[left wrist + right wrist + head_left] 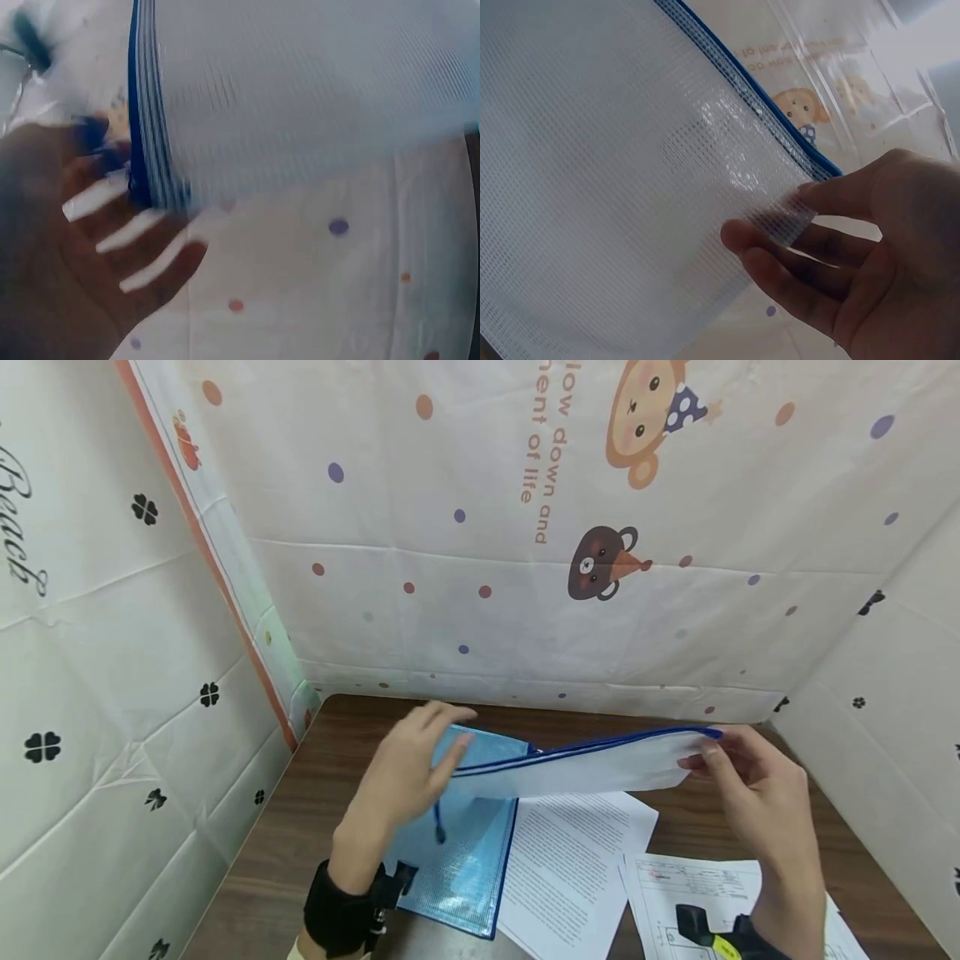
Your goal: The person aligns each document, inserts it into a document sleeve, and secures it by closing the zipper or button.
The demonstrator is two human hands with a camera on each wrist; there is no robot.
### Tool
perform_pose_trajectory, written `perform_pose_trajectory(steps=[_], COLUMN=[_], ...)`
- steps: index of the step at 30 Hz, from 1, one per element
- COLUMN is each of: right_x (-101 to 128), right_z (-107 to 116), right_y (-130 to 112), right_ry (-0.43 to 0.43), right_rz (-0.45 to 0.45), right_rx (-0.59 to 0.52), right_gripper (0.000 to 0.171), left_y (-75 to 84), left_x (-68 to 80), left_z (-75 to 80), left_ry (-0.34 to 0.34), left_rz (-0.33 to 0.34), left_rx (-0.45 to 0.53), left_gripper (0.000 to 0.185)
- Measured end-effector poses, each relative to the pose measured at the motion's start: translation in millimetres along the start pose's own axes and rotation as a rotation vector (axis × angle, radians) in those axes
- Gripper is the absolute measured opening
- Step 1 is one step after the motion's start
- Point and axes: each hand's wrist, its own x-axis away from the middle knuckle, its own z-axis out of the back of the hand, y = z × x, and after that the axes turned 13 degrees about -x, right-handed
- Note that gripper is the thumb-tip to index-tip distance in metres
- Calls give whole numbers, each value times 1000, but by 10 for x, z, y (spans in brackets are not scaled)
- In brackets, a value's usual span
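Note:
A whitish mesh zipper pouch [592,768] with a blue zipper edge is held up above the table. My right hand [765,793] pinches its right corner between thumb and fingers, and the right wrist view shows this mesh corner [780,225] close up. At the other end, my left hand [408,768] has its fingers spread beside the zipper end [157,180]; that hand is blurred in the left wrist view. A blue zipper pull [439,827] dangles below the left fingers. Beneath lies a blue mesh pouch [457,860] with a dark blue edge, partly covered by the left arm.
Printed sheets [570,868] lie right of the blue pouch, partly under it. More papers with a form or drawing [697,885] lie under the right forearm. The brown wooden table [277,860] is backed by patterned white cloth walls [420,610].

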Motion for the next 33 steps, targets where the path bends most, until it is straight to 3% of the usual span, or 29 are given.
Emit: perform_pose_trajectory(steps=[4,8,12,17,29,33], right_x=[13,31,38,47,28,10], right_z=[-28,-22,-13,-16,-36,-37], right_y=[-27,-27,-15,-10,-8,-5], right_ry=[-28,-42,-55,-60,-119,-149], right_rz=[13,33,48,55,100,128], right_rx=[-6,-9,-26,-25,-55,-73], right_gripper=[20,21,24,24,23,23], left_y=[188,316,382,429,433,451], left_x=[5,13,26,43,19,12], left_z=[-54,-122,-158,-188,-215,-220], left_ry=[-133,-286,-380,-419,-449,-429], left_rz=[-103,-91,-53,-51,-73,-74], left_rx=[52,66,87,93,182,188], left_gripper=[38,46,53,56,36,30])
